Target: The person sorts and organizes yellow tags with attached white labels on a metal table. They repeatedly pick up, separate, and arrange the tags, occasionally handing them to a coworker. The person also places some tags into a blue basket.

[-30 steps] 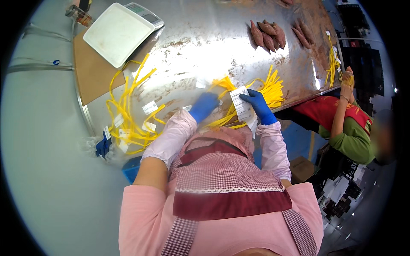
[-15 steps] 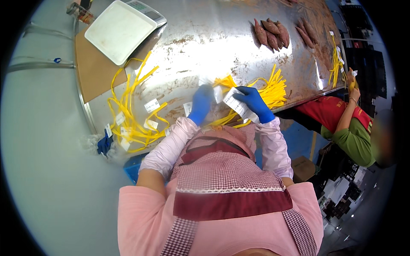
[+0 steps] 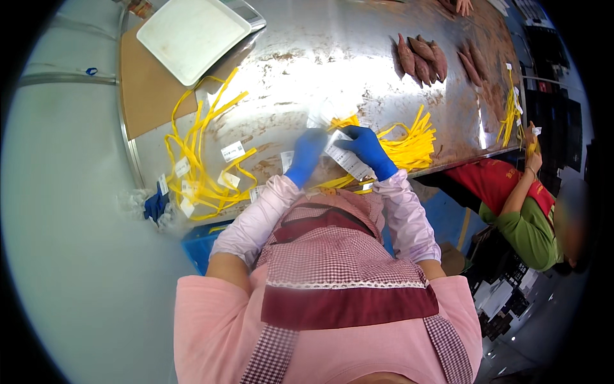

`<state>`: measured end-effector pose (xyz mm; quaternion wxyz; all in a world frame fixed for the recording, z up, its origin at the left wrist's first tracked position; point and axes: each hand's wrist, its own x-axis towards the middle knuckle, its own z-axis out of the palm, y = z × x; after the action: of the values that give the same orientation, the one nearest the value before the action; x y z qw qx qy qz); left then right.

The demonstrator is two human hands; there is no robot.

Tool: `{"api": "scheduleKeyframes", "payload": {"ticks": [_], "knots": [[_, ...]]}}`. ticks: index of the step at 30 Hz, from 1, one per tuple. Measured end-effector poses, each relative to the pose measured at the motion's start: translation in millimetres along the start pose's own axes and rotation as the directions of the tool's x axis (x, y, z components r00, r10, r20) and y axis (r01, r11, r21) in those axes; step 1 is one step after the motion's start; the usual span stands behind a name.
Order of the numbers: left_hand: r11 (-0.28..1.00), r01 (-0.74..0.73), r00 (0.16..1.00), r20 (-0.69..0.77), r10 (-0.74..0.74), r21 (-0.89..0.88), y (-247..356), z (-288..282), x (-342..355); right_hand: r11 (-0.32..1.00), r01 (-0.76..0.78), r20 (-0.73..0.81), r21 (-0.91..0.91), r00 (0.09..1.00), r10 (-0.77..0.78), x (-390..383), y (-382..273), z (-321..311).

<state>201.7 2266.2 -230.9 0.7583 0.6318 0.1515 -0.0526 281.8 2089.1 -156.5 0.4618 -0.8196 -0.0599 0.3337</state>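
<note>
My right hand (image 3: 369, 150), in a blue glove, is closed on a strip of white printed labels (image 3: 348, 160) slanting down beside it. Just left of the strip is my left hand (image 3: 308, 155), also blue-gloved; its fingers are blurred, so whether they hold anything cannot be made out. Beyond my hands, the looped end of a yellow strap bundle (image 3: 345, 121) shows. Its loose ends (image 3: 412, 146) fan out to the right of my right hand. On the left lies a tangle of yellow straps (image 3: 199, 153) carrying white tags (image 3: 233, 151).
A white tray (image 3: 192, 38) sits on a scale at the far left, by brown cardboard (image 3: 150, 96). Sweet potatoes (image 3: 422, 59) lie on the metal table (image 3: 288, 83). More yellow straps (image 3: 510, 115) hang near a co-worker in a red apron (image 3: 489, 182). Another person's hand (image 3: 464, 6) shows at the back.
The whole view has shifted slightly, with the table lower and to the right. The label strip and right hand have moved slightly left, closer to my left hand. Another person's hand has appeared at the back.
</note>
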Motion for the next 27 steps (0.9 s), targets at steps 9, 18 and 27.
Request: {"api": "scheduleKeyframes", "payload": {"ticks": [9, 18, 27], "knots": [[0.987, 0.155, 0.984, 0.096, -0.150, -0.049, 9, -2, -13, 0.994, -0.013, -0.073, 0.110, 0.997, 0.021, 12, 19, -8], [0.899, 0.333, 0.940, 0.022, -0.341, -0.283, 4, -4, -7, 0.973, -0.048, -0.049, 0.226, 0.997, 0.061, 6, -1, -7], [0.972, 0.204, 0.974, -0.072, -0.213, -0.119, -7, -9, -3, 0.986, -0.009, -0.032, 0.165, 0.999, 0.014, 11, -1, -8]]}}
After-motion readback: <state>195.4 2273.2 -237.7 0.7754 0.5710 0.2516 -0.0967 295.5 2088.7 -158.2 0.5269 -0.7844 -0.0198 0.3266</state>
